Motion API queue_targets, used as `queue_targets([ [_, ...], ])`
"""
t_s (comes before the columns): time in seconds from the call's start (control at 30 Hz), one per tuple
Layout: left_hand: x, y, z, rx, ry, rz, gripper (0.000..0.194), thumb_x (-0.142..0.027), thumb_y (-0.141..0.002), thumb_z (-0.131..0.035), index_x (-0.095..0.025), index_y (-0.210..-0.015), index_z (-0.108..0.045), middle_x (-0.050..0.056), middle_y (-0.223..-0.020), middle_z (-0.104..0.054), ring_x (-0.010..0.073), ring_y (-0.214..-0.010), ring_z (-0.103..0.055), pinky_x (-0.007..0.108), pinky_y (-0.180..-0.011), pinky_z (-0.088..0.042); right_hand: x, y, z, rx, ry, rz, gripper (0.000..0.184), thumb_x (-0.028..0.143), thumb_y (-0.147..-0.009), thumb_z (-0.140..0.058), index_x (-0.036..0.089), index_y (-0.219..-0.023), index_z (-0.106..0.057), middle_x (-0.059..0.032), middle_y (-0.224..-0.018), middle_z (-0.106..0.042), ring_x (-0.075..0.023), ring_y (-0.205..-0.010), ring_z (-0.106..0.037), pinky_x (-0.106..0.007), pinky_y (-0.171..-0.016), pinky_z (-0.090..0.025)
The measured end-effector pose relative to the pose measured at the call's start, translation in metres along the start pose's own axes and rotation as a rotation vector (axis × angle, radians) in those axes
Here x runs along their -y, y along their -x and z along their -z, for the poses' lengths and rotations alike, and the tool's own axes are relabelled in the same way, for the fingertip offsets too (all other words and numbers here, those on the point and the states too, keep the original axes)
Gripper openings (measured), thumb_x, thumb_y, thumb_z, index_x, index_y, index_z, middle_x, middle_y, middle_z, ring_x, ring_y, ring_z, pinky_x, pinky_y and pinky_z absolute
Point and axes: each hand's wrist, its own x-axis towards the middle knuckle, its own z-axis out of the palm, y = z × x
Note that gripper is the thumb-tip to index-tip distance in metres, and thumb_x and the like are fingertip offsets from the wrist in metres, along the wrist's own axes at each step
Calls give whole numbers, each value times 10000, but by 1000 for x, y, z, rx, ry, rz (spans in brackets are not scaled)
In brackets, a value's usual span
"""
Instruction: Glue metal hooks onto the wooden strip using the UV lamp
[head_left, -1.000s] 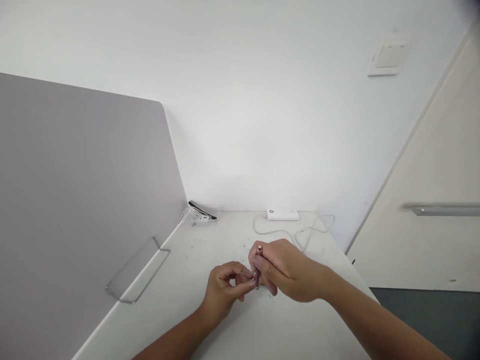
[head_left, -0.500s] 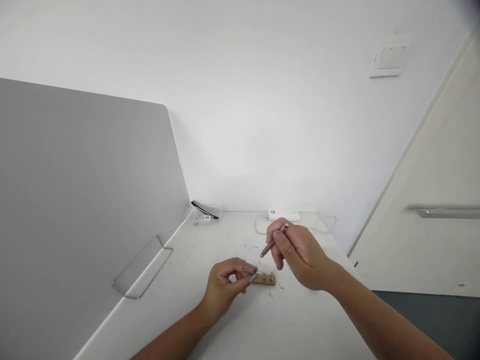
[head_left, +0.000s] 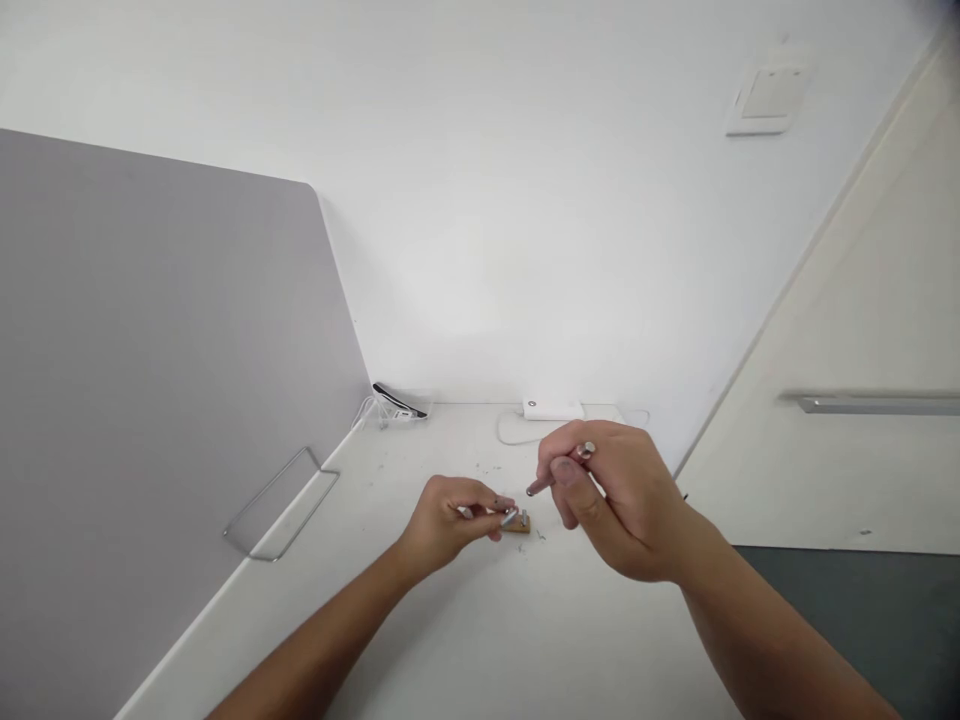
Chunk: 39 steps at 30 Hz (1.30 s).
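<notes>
Hiding part of tan block (head_left: 517, 528): left hand (head_left: 454, 518).

You can read no word, number or brand anywhere in view. On the white box-shaped device (head_left: 561, 410) by the wall you can see one round dark mark, but you cannot tell whether it is a logo or a button. The wall switch (head_left: 772, 95) shows you two tiny marks near its upper edge, and the small white piece (head_left: 406, 414) by the corner bears dark specks, all too small to make out.
</notes>
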Motion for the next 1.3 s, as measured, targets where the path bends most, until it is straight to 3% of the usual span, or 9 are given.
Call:
queue_targets([
  [0.2,-11,-21,-9,23,56,-44,264,-435,-843,-811,-173,-848,-840,88,-823,-797,221,-654,-763,307,-631,-642,9,2,16,-74,21,-30,245,332,-1085,-370,266,-949,-563,26,-575,-599,-196,-609,-673,-317,-604,-477],
  [0.4,0,-7,-25,66,139,15,286,-426,-853,-805,-143,-846,-839,79,-760,-772,245,-731,-775,370,-706,-682,11,-8,15,-92,20,4,272,314,-1089,-344,255,-911,-541,53,-500,-536,-180,-573,-674,-292,-588,-475],
  [0.53,6,-1,-29,58,93,-4,220,-377,-850,-815,-172,-771,-819,52,-694,-738,183,-621,-706,290,-586,-623,-1,-11,5,-36,-16,-22,279,328,-1091,-337,244,-927,-546,37,-554,-591,-184,-679,-708,-299,-679,-508],
  [0.67,11,2,-29,102,79,-6,216,-399,-882,-778,-192,-860,-835,58,-745,-746,130,-536,-633,240,-482,-554,-14,-14,-5,22,-35,-59,316,352,-1101,-307,230,-954,-559,12,-664,-655,-171,-720,-712,-292,-689,-507],
  [0.87,14,5,-32,38,268,107,260,-422,-857,-794,-165,-834,-831,110,-812,-773,304,-908,-789,190,-417,-503,-23,-17,-9,74,108,-173,336,380,-1114,-295,226,-977,-561,21,-610,-632,-184,-705,-697,-292,-683,-488],
  [0.93,12,4,-33,9,305,130,256,-413,-835,-812,-159,-861,-836,118,-829,-781,312,-906,-793,188,-408,-495,-25,-16,-7,93,163,-210,335,381,-1114,-302,229,-957,-557,22,-602,-624,-187,-686,-686,-296,-676,-474],
  [1.1,9,2,-35,-83,324,228,273,-380,-761,-867,-135,-875,-829,135,-902,-795,258,-753,-782,191,-398,-485,-25,-14,4,254,156,-236,343,391,-1104,-346,237,-856,-527,13,-653,-652,-168,-600,-633,-289,-611,-429],
  [1.23,7,2,-34,-58,314,220,184,-315,-768,-842,-137,-798,-807,76,-758,-760,176,-635,-706,181,-415,-485,-12,-17,4,509,-54,-182,352,357,-1105,-341,238,-812,-495,38,-625,-636,-135,-522,-574,-277,-568,-415],
  [1.3,7,2,-34,-43,298,199,150,-279,-778,-817,-141,-730,-783,43,-687,-722,141,-595,-654,179,-431,-492,-7,-18,-2,503,-110,-150,351,323,-1104,-322,235,-812,-495,32,-649,-653,-139,-567,-598,-285,-611,-440],
])
